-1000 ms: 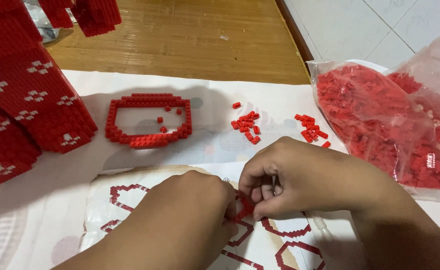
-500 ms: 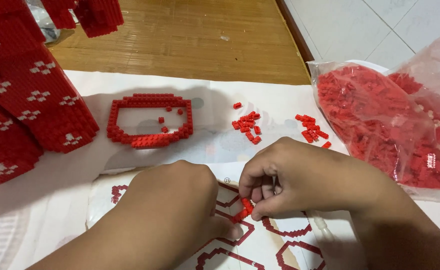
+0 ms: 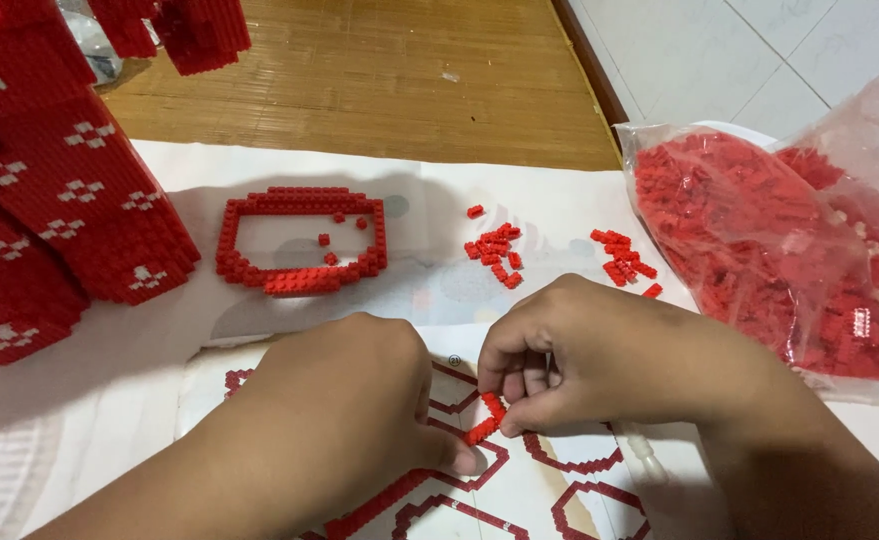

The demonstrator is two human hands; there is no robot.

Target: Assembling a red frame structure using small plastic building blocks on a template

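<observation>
My left hand (image 3: 344, 410) and my right hand (image 3: 599, 355) meet over a printed instruction sheet (image 3: 519, 490) with red outlines. Both pinch a short strip of small red bricks (image 3: 486, 418) between fingertips, just above the sheet. A red brick ring (image 3: 299, 240), open in the middle with three loose bricks inside, lies on the white paper beyond my left hand.
Two small heaps of loose red bricks (image 3: 497, 250) (image 3: 623, 258) lie past my right hand. A clear bag full of red bricks (image 3: 759, 240) fills the right side. A large red brick model with white patterns (image 3: 49, 190) stands at left. A wooden mat (image 3: 379, 70) lies beyond.
My left hand slid a little left and down, uncovering more of the printed outlines. The red strip between the fingertips now shows more plainly. My right hand stayed nearly in place.
</observation>
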